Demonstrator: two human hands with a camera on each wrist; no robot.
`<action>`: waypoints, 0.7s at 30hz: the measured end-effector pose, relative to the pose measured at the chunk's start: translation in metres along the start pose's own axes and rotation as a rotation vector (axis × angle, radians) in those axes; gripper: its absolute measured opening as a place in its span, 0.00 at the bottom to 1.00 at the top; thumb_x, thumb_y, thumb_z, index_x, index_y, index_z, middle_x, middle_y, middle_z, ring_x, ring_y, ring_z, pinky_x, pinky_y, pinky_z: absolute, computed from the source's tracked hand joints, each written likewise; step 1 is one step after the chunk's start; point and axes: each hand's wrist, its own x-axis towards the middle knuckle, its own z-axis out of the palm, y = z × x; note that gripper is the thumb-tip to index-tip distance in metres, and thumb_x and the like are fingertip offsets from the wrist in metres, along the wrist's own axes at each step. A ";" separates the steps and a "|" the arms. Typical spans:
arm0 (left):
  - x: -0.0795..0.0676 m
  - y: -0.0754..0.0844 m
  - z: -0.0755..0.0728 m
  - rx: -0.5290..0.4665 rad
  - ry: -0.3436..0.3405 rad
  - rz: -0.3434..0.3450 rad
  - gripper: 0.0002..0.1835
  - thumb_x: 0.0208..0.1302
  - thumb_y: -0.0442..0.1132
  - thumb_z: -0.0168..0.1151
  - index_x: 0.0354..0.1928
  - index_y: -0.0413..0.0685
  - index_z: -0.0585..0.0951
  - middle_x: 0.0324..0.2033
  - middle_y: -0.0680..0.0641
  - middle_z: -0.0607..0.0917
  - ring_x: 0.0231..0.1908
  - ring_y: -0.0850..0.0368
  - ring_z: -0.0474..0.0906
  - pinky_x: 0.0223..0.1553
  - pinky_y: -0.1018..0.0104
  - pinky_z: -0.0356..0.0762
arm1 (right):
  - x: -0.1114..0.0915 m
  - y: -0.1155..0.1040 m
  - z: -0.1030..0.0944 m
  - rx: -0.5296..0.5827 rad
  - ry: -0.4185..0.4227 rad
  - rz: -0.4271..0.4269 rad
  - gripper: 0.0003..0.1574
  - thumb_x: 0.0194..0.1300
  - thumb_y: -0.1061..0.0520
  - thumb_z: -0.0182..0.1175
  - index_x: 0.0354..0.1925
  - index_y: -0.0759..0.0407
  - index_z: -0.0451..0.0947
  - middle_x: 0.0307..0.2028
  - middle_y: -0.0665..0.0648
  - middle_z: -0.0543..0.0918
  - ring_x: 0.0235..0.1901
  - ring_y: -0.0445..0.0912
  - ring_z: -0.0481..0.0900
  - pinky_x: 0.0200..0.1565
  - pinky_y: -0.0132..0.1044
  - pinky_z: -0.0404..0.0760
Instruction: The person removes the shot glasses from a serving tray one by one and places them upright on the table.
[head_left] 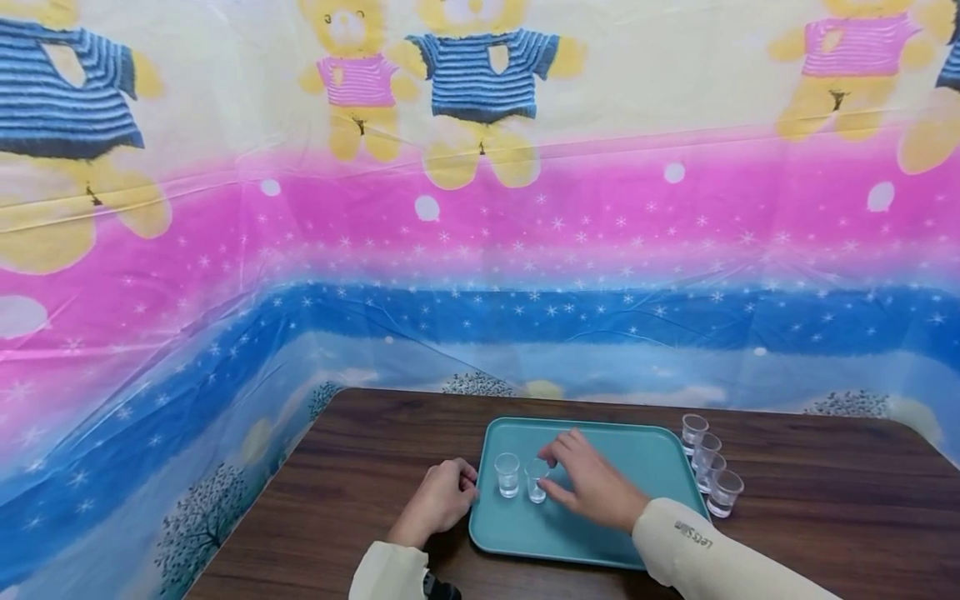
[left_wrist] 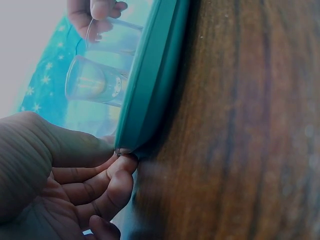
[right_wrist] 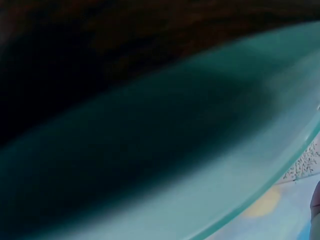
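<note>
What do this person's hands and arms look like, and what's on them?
The left hand and right hand are ungloved. The left sleeve and right sleeve are pale cream; the right one bears small dark lettering. A black object, partly cut off, shows beside the left one.

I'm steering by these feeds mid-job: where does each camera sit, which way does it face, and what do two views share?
Head: on the head, facing forward and down at the tray and backdrop; left hand, right hand and sleeves show.
Left wrist: looks past the left hand, pinching the tray's rim, with the right hand's fingers beyond.
Right wrist: looks across the tray; a sliver, apparently the right hand, shows at the right edge.
Shared: head and left wrist both show two clear cups.
</note>
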 end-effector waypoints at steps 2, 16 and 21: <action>0.000 0.000 0.000 0.000 -0.001 0.002 0.05 0.62 0.29 0.59 0.40 0.36 0.77 0.26 0.49 0.75 0.25 0.56 0.71 0.27 0.63 0.71 | -0.002 0.001 0.000 0.003 0.006 0.001 0.17 0.63 0.49 0.63 0.48 0.53 0.75 0.38 0.44 0.71 0.39 0.38 0.65 0.40 0.37 0.72; 0.002 -0.003 0.001 -0.013 -0.008 0.019 0.05 0.63 0.29 0.59 0.40 0.37 0.77 0.26 0.49 0.75 0.25 0.56 0.71 0.27 0.62 0.71 | -0.025 0.017 -0.017 0.052 0.037 0.084 0.16 0.62 0.50 0.63 0.46 0.50 0.71 0.38 0.47 0.71 0.38 0.39 0.65 0.39 0.37 0.71; 0.002 -0.004 0.000 -0.015 -0.013 0.011 0.05 0.63 0.29 0.58 0.40 0.37 0.77 0.26 0.49 0.75 0.25 0.56 0.71 0.28 0.62 0.72 | -0.043 0.032 -0.032 0.021 0.073 0.100 0.16 0.60 0.52 0.65 0.44 0.47 0.70 0.36 0.43 0.69 0.37 0.40 0.65 0.37 0.36 0.70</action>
